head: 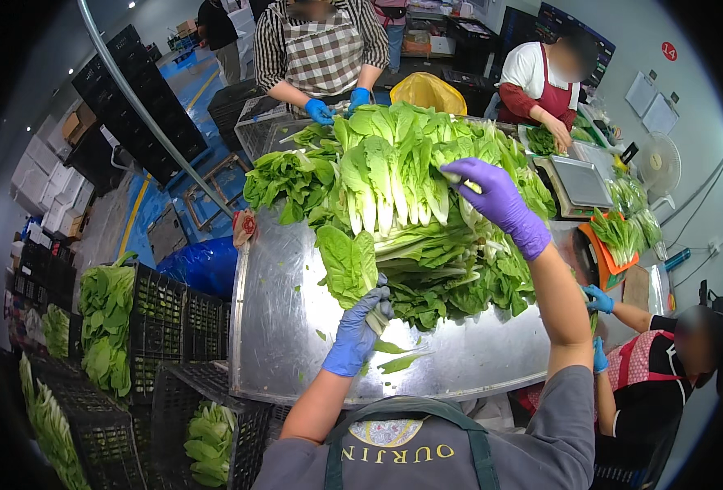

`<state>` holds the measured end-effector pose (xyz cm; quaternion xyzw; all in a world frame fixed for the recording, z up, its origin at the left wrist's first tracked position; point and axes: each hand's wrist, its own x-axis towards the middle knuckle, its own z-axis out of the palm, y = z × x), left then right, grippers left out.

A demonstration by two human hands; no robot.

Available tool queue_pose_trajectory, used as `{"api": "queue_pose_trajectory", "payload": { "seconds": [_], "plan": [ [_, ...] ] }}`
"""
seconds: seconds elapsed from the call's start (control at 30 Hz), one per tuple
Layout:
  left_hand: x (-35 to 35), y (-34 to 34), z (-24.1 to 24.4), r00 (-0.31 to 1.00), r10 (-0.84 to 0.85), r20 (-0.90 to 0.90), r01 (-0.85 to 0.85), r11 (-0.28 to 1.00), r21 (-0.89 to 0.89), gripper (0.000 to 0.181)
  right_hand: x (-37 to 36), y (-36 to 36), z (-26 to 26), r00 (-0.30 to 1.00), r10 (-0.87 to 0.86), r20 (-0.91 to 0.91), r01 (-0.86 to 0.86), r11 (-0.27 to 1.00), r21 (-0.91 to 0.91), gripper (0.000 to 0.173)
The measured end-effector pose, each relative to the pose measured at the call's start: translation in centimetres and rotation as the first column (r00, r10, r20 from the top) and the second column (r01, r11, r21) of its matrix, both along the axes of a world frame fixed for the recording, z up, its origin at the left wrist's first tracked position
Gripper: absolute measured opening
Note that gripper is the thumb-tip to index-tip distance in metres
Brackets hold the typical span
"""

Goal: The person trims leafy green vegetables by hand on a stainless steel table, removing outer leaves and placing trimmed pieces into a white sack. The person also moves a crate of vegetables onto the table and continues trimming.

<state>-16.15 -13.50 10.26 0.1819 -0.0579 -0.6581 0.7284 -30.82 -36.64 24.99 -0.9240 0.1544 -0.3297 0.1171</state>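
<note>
My left hand [359, 331], in a blue-grey glove, grips the pale stem end of a head of leafy lettuce [347, 266], whose broad leaves point away from me. Over the right part of a large heap of leafy greens [392, 165] reaches my right hand [490, 193], in a purple glove. Its fingers are curled round a pale stem piece at the heap; how firmly it holds this is hard to tell. The heap lies on a stainless steel table [276, 294], with a row of white stems facing me.
Torn leaves [401, 362] lie near the table's front edge. Black crates [159, 331] of greens stand at left. Across the table is a person in blue gloves [320, 111]; two others work at right, by a scale [579, 180]. A yellow bag [429, 92] stands behind the heap.
</note>
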Motion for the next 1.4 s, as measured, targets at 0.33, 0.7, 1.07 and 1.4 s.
{"api": "queue_pose_trajectory", "payload": {
  "seconds": [0.33,0.7,1.07,1.4],
  "plan": [
    [-1.3,-0.7,0.1,0.996,-0.038,-0.077,0.035,0.999,-0.038,0.036,-1.9,1.8,-1.9,0.513,-0.422,0.747,-0.387,0.663,0.64,0.025],
    [-4.1,-1.5,-0.4,1.0,-0.016,-0.006,0.016,0.999,-0.037,0.051,-1.9,16.2,-6.9,0.937,-0.085,0.34,0.049,0.992,0.113,0.031],
    [-3.4,-2.4,0.7,0.999,-0.048,-0.017,0.049,0.997,0.065,0.033,-2.9,13.0,-6.2,0.999,0.018,0.032,-0.014,0.991,-0.134,0.031],
    [-3.2,-2.3,0.3,0.99,-0.136,-0.037,0.138,0.989,0.045,0.028,-1.3,1.0,-4.5,0.823,-0.564,-0.067,0.527,0.802,-0.28,0.014]
  ]
}}
